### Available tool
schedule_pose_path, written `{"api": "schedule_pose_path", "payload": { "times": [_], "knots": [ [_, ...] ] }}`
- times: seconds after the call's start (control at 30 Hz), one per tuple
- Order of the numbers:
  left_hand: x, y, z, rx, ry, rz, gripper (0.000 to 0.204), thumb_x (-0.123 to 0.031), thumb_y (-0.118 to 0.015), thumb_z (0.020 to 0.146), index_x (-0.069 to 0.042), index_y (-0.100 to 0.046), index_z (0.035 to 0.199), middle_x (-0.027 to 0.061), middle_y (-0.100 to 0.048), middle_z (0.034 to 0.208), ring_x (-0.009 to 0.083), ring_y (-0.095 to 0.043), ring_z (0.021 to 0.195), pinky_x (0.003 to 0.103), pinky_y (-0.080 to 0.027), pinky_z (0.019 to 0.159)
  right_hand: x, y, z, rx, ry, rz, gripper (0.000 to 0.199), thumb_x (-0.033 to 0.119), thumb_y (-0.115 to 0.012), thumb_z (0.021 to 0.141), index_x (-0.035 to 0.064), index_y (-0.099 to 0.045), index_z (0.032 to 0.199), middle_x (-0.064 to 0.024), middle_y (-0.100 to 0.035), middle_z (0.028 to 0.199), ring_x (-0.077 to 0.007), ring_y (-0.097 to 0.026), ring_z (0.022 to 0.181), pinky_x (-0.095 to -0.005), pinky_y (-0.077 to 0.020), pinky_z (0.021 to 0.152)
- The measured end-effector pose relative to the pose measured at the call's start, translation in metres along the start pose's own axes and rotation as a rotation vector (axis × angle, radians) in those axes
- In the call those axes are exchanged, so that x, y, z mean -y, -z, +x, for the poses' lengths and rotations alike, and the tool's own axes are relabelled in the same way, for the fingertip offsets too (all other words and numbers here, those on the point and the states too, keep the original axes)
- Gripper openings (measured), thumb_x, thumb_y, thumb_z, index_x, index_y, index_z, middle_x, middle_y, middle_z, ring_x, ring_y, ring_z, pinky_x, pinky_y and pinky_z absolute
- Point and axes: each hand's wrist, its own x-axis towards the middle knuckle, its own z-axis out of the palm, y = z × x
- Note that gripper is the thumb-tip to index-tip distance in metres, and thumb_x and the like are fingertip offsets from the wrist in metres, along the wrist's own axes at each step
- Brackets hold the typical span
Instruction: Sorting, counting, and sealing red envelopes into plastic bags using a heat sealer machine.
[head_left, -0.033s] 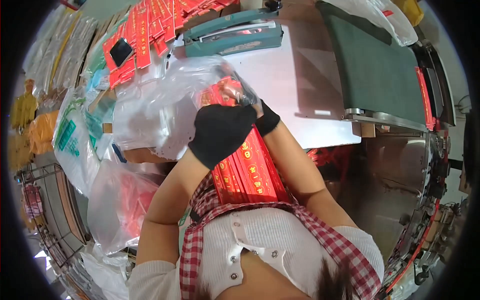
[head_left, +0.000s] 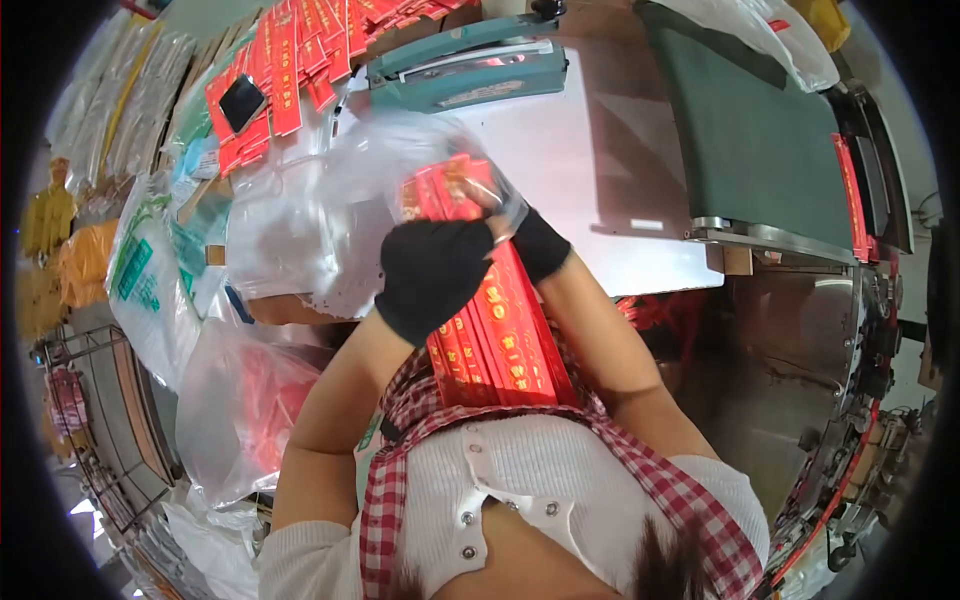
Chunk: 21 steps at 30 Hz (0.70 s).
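Note:
A thick stack of long red strips with gold print [head_left: 500, 340] leans up from my chest toward the table. Its upper end sits inside a clear plastic bag [head_left: 330, 200]. My left hand [head_left: 430, 275], in a black fingerless glove, is closed around the middle of the stack. Just to its right, my right hand [head_left: 535, 240], also in a black glove, pinches the bag's edge over the top of the strips with its fingertips. The lower end of the stack is hidden against my white top.
A teal sealing machine [head_left: 470, 65] stands at the back of the white table [head_left: 600, 180]. A dark green conveyor belt [head_left: 750, 130] runs on the right. More red strips [head_left: 280, 70] lie at the back left, filled plastic bags [head_left: 150, 270] and a wire rack [head_left: 90, 420] on the left.

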Motion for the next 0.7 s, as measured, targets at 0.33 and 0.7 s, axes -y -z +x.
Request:
{"api": "schedule_pose_path", "payload": {
  "times": [0.33,0.7],
  "knots": [
    [0.026,-0.078,-0.105,-0.298,0.824,-0.436,0.020,-0.022,-0.056,0.094,-0.002,-0.052,0.096,0.0169,-0.059,0.082,0.0317,-0.059,0.076,0.040,-0.045,0.067,-0.027,-0.050,-0.065,-0.572,-0.505,-0.441,0.033,0.029,-0.058,0.096,-0.0009,-0.060,0.109,-0.0039,-0.064,0.097,-0.0103,-0.054,0.088,-0.0276,-0.0446,0.076],
    [0.079,-0.079,-0.108,-0.323,0.635,-0.255,0.017,-0.020,-0.059,0.086,-0.004,-0.058,0.092,0.0159,-0.060,0.084,0.0355,-0.059,0.079,0.042,-0.046,0.068,-0.070,0.008,-0.023,-0.433,0.282,-1.336,0.031,0.016,-0.063,0.081,0.0053,-0.061,0.110,-0.0190,-0.058,0.111,-0.0367,-0.058,0.090,-0.0405,-0.0485,0.077]
  ]
}}
